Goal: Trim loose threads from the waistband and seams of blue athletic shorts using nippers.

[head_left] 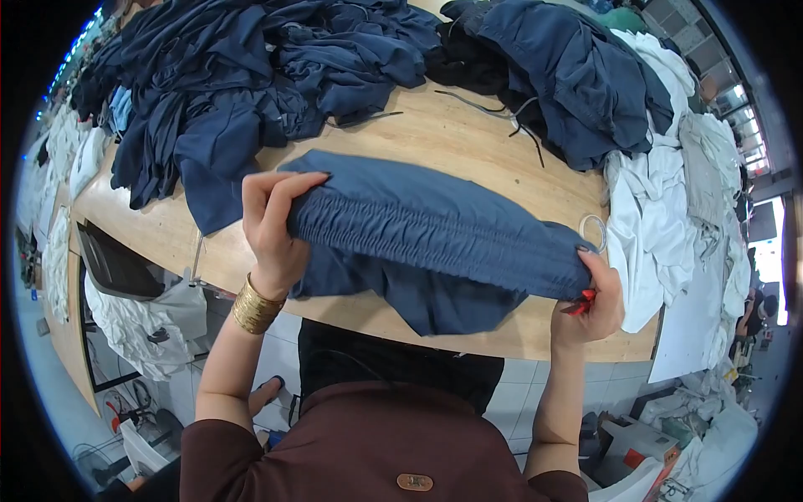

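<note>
One navy garment [435, 238] with gathered elastic waistband, stretched taut between both hands above near edge of wooden table [468, 146]; loose fabric hanging below the band, over the table lip.

Left hand [272, 230]: fingers curled over left end of waistband, thumb beneath, pinching the gathered cloth. Gold cuff bracelet [253, 305] at the wrist.

Right hand [595, 297]: fingers pressed together, clamping right end of waistband; small red tool [581, 305] tucked in same grip (kind not discernible, possibly thread snips).

Just beyond right fingertips: small clear ring [593, 230], likely a tape roll, flat on table. Farther right: heap of white garments [669, 209]. Beyond the fingers, across the table: pile of navy garments [251, 75] at left, second navy pile [577, 75] at right, dark drawstring cords [502, 113] trailing between.

Risks, as judged: elastic slipping from either pinch and snapping back, should tension exceed grip; red tool snagging or nicking cloth, being held against the fabric; hanging portion dragging garment off table edge if released.

Containers: dark open-topped bin [113, 263] below left of left hand, under table edge; contents not visible. White cloth [142, 326] bunched beneath it.
</note>
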Tool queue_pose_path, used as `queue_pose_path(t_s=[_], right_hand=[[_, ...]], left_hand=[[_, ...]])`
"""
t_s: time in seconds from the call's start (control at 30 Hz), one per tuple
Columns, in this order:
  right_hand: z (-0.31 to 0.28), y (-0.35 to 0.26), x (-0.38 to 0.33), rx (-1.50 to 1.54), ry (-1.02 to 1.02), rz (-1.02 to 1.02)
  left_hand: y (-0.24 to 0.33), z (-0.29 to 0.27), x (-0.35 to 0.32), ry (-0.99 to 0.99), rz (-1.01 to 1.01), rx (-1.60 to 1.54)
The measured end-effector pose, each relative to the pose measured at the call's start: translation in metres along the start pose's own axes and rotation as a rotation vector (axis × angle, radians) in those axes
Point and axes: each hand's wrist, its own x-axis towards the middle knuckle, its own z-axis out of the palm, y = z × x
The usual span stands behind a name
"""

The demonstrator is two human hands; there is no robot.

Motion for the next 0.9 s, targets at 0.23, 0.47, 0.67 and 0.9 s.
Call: queue_pose_path(t_s=[0.23, 0.47, 0.67, 0.9], right_hand=[[0.002, -0.004, -0.006, 0.005, 0.004, 0.016], [0.0, -0.006, -0.01, -0.029, -0.051, 0.057], [0.018, -0.015, -0.013, 0.099, -0.166, 0.075], [0.025, -0.017, -0.021, 0.163, -0.096, 0.23]], left_hand=[[-0.006, 0.004, -0.023, 0.026, -0.04, 0.03], [-0.01, 0.008, -0.026, 0.027, -0.069, 0.04], [-0.004, 0.019, -0.023, -0.335, -0.135, -0.054], [0.05, 0.008, -0.031, -0.512, -0.191, -0.461]])
